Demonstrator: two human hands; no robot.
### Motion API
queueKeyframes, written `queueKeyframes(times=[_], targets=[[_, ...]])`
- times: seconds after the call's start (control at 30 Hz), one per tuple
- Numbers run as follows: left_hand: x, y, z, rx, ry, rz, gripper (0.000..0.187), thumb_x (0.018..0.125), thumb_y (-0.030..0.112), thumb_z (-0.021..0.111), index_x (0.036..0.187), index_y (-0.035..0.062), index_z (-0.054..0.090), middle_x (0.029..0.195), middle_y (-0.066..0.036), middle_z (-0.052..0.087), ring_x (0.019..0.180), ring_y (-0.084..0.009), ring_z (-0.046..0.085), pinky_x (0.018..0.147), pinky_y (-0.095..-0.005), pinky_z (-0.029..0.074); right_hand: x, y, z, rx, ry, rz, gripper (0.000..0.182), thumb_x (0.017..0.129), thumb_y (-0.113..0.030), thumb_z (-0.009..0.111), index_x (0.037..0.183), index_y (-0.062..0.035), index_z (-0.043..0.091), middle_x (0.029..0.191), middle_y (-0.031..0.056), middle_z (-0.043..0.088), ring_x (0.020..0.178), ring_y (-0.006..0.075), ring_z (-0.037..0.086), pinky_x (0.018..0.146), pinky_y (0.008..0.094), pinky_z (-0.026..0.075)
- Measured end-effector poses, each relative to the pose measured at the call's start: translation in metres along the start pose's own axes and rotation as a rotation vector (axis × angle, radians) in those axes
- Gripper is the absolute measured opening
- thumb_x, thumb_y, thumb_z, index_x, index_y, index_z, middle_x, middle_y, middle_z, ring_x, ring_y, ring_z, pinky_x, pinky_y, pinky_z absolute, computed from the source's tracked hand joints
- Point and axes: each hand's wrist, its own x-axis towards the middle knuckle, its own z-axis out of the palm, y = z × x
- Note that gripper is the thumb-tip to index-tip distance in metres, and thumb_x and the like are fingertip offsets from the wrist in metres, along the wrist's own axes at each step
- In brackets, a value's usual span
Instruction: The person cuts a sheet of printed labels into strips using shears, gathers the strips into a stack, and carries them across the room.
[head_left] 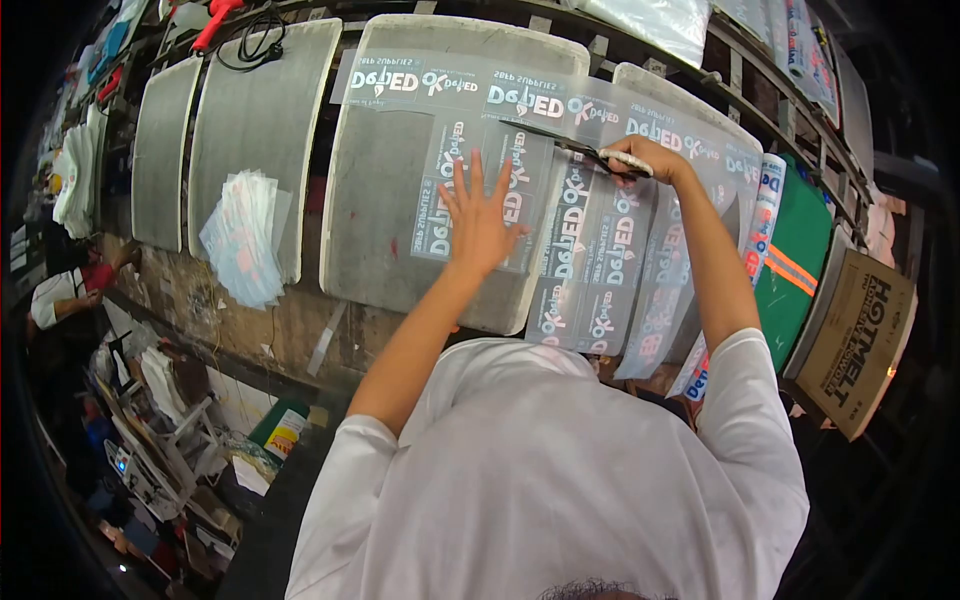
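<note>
A clear plastic film sheet (610, 250) printed with rows of "DepED OK" logos lies across the grey boards in front of me. Flat on its left part, with fingers spread, rests my left hand (480, 220). My right hand (640, 160) is closed around the handles of a pair of scissors (570, 146), whose blades point left over the film. The blades lie along the lower border of the top printed strip (430, 85). Whether they are parted is hard to make out. Part of the handles is hidden by my right fingers.
A stack of cut printed film pieces (245, 235) lies on the left board. A red tool with a black cord (216, 22) is at the top left. Right of the film are a printed roll (765, 220), green material (795, 265) and a cardboard box (857, 340). Another person's arm (85, 280) shows far left.
</note>
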Motion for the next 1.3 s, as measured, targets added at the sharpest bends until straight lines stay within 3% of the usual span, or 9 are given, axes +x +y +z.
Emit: queueKeyframes(times=[0.17, 0.37, 0.4, 0.43, 0.6, 0.83, 1.1, 1.27, 1.3], targets=[[0.026, -0.011, 0.007, 0.111, -0.156, -0.082, 0.11, 0.066, 0.04, 0.085, 0.155, 0.0251, 0.023, 0.16, -0.023, 0.008, 0.146, -0.0475, 0.003, 0.11, -0.0732, 0.006, 0.01, -0.012, -0.004, -0.063, -0.002, 0.025, 0.017, 0.088, -0.016, 0.06, 0.078, -0.0056, 0.068, 0.061, 0.0029, 0.06, 0.051, 0.0078, 0.055, 0.047, 0.0223, 0.043], [0.024, -0.015, 0.01, 0.11, -0.169, -0.078, 0.109, 0.068, 0.042, 0.084, 0.156, 0.027, 0.02, 0.161, -0.022, 0.007, 0.147, -0.0456, 0.001, 0.11, -0.073, 0.006, 0.024, -0.019, -0.016, -0.047, -0.016, 0.083, 0.02, 0.09, -0.017, 0.06, 0.074, -0.0066, 0.067, 0.06, 0.0021, 0.061, 0.05, 0.0074, 0.056, 0.045, 0.0214, 0.042], [0.025, -0.015, 0.009, 0.112, -0.169, -0.08, 0.109, 0.068, 0.042, 0.084, 0.156, 0.027, 0.02, 0.161, -0.022, 0.007, 0.147, -0.0456, 0.001, 0.11, -0.073, 0.006, 0.03, -0.021, -0.018, -0.067, -0.057, 0.048, 0.018, 0.089, -0.024, 0.066, 0.09, -0.0059, 0.07, 0.061, 0.0013, 0.062, 0.049, 0.0068, 0.055, 0.044, 0.0211, 0.042], [0.025, -0.014, 0.009, 0.118, -0.17, -0.078, 0.11, 0.068, 0.042, 0.084, 0.156, 0.027, 0.019, 0.161, -0.021, 0.007, 0.147, -0.0454, 0.001, 0.11, -0.0728, 0.006, 0.034, -0.022, -0.02, -0.087, -0.097, 0.015, 0.03, 0.089, -0.03, 0.071, 0.105, -0.0051, 0.073, 0.062, 0.0004, 0.063, 0.048, 0.0063, 0.055, 0.043, 0.0209, 0.041], [0.024, -0.016, 0.009, 0.119, -0.173, -0.076, 0.111, 0.069, 0.044, 0.083, 0.156, 0.0268, 0.018, 0.161, -0.021, 0.007, 0.148, -0.0449, 0.001, 0.11, -0.0722, 0.007, 0.047, -0.041, -0.024, -0.167, -0.148, 0.083, 0.031, 0.09, -0.031, 0.07, 0.103, -0.0025, 0.073, 0.062, 0.0012, 0.063, 0.055, 0.0055, 0.057, 0.048, 0.0207, 0.044], [0.023, -0.017, 0.012, 0.114, -0.14, -0.076, 0.113, 0.066, 0.045, 0.084, 0.156, 0.0286, 0.018, 0.161, -0.02, 0.007, 0.148, -0.0429, 0.002, 0.112, -0.0698, 0.008, 0.064, -0.048, -0.012, -0.138, -0.126, -0.018, 0.03, 0.09, -0.03, 0.07, 0.102, -0.0028, 0.073, 0.064, -0.0003, 0.063, 0.053, 0.0057, 0.057, 0.047, 0.0207, 0.044], [0.019, -0.02, 0.009, 0.063, -0.105, -0.049, 0.111, 0.068, 0.042, 0.083, 0.156, 0.0242, 0.018, 0.161, -0.02, 0.006, 0.148, -0.0434, 0.001, 0.112, -0.0697, 0.007, 0.059, -0.044, 0.006, -0.051, -0.111, 0.019, 0.015, 0.088, -0.015, 0.066, 0.097, -0.0037, 0.072, 0.063, 0.0011, 0.063, 0.053, 0.0065, 0.058, 0.046, 0.0216, 0.045], [0.013, -0.022, 0.009, 0.036, -0.054, -0.023, 0.112, 0.068, 0.042, 0.083, 0.156, 0.0183, 0.019, 0.161, -0.022, 0.005, 0.148, -0.0445, 0.002, 0.113, -0.0684, 0.007, 0.064, -0.019, 0.017, 0.021, -0.08, -0.078, 0.045, 0.087, -0.047, 0.071, 0.09, -0.0016, 0.07, 0.064, 0.0027, 0.063, 0.05, 0.0071, 0.054, 0.047, 0.0219, 0.042], [0.012, -0.022, 0.009, 0.034, -0.053, -0.024, 0.112, 0.068, 0.042, 0.083, 0.156, 0.0183, 0.019, 0.161, -0.022, 0.005, 0.148, -0.0445, 0.002, 0.113, -0.0684, 0.007, 0.062, -0.02, 0.02, 0.019, -0.081, -0.077, 0.045, 0.087, -0.047, 0.071, 0.09, -0.0016, 0.07, 0.064, 0.0027, 0.063, 0.05, 0.0071, 0.054, 0.047, 0.0219, 0.042]])
